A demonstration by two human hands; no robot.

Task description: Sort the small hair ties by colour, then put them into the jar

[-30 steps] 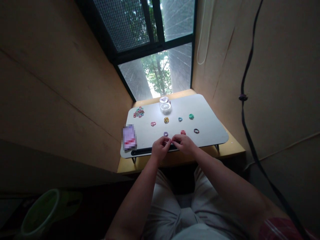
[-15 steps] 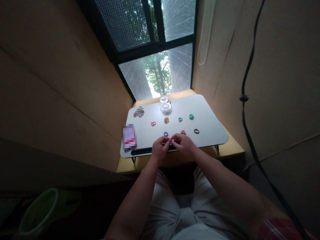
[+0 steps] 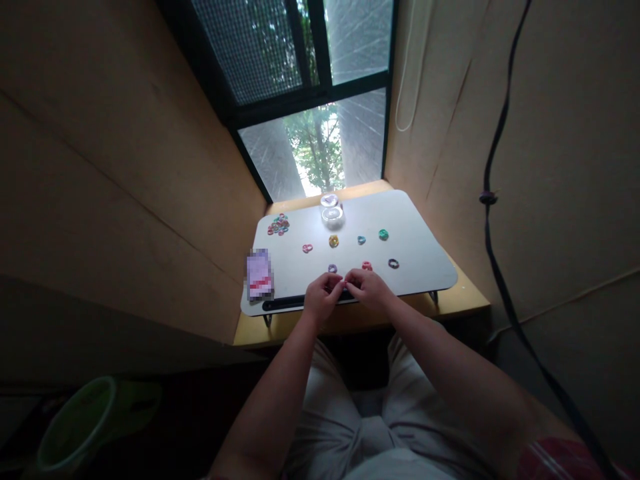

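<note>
Over the front edge of a white folding table (image 3: pixel 345 230), my left hand (image 3: pixel 323 293) and my right hand (image 3: pixel 369 287) meet at the fingertips. Both are closed in a pinch, and whatever lies between them is too small and too covered to make out. Just beyond my left fingers rests a purple ring-like band (image 3: pixel 333 269). A red bunch of bands (image 3: pixel 367 265) sits right behind my right hand, with a dark band (image 3: pixel 393 264) to its right. Farther back are pink bands (image 3: pixel 307 248), a yellow bunch (image 3: pixel 333 241), a light blue band (image 3: pixel 361 240) and a green bunch (image 3: pixel 383 235).
A mixed pile of colourful bands (image 3: pixel 279 225) lies at the back left, and a clear round container (image 3: pixel 332 213) stands near the window. The blurred purple packet (image 3: pixel 259 275) is at the left edge. A black cord (image 3: pixel 493 267) hangs on the right.
My fingertips shift slightly against each other while both hands stay in nearly the same place. The bands on the table have not moved.
</note>
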